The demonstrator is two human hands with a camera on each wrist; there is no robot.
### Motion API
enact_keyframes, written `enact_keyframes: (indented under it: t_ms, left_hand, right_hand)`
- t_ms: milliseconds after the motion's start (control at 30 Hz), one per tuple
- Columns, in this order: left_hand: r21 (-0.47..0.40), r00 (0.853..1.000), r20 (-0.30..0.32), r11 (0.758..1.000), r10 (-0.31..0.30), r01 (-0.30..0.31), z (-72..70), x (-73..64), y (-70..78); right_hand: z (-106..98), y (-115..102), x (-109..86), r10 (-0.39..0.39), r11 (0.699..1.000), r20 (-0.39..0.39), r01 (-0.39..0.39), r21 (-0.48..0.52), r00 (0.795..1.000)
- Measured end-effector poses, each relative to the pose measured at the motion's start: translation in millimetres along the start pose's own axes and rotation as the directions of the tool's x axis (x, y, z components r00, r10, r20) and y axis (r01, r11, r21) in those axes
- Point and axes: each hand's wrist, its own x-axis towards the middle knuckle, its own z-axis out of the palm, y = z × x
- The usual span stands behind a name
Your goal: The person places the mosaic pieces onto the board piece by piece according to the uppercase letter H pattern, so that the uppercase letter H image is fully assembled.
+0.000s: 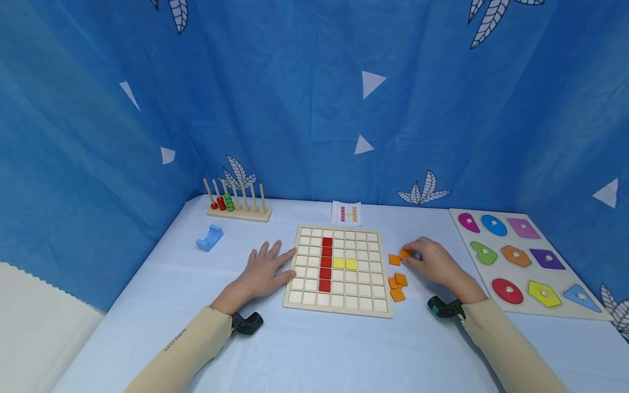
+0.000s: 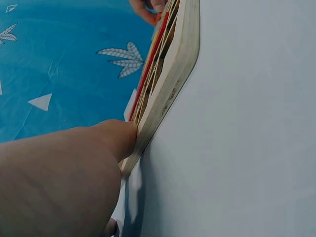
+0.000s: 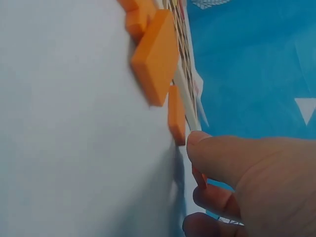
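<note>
A wooden grid board [image 1: 304, 277] lies on the table, with a column of red square tiles [image 1: 326, 262] and two yellow tiles [image 1: 345, 263] set in it. My left hand [image 1: 262, 273], fingers spread, rests at the board's left edge; in the left wrist view its thumb [image 2: 121, 138] touches the rim. Right of the board, my right hand [image 1: 432, 263] pinches an orange square tile [image 3: 198, 177] between thumb and fingers, which partly hide it. Several loose orange tiles [image 1: 398, 295] lie beside the board, a few of them overlapping.
Behind the board lies a small printed pattern card [image 1: 346, 213]. A peg abacus with beads [image 1: 241, 212] and a light blue curved block [image 1: 209, 238] are at the left. A shape puzzle board [image 1: 484, 278] lies at the right. A blue curtain [image 1: 314, 109] hangs behind the table.
</note>
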Motion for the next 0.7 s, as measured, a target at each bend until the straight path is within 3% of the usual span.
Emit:
enact_keyframes:
  t_ms: [700]
  left_hand:
    - [0.002, 1.0, 0.002, 1.0, -0.008, 0.008, 0.0, 2.0, 1.5]
  right_hand:
    - [7.8, -39.8, 49.4, -0.085, 0.996, 0.111, 0.084, 0.013, 0.99]
